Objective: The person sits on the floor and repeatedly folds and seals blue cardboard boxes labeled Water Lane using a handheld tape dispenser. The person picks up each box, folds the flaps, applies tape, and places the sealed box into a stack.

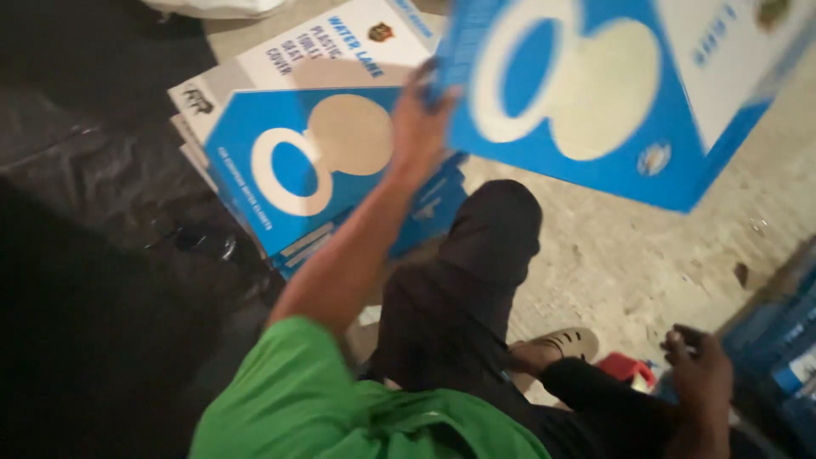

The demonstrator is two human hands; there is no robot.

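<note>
While the person sat low on the concrete floor (646, 255) with one knee raised, the left hand (418, 119) was lifted forward and closed on the near left edge of a flat blue and white carton (595, 93), which hung tilted in the air above the floor. The carton lay ahead and to the right of this hand, and its long axis ran from the hand toward the upper right corner of the view, so the whole weight stood out to one side of the grip. The left hand was clearly the nearer one; the right hand (701, 378) was low at the lower right, well apart from the carton, and its fingers seemed curled around something small and dark, but the blur did not let one tell what it was or how firmly it was held. Just to the left of the raised arm, a stack of similar flat cartons (297, 161) lay on the floor, with its near corner pointing toward the knee. Dark plastic sheeting (102, 170) covered the ground on the far left. Open floor remained under and to the right of the held carton, while more blue packages (786, 348) crowded the right edge, beside the right hand.
</note>
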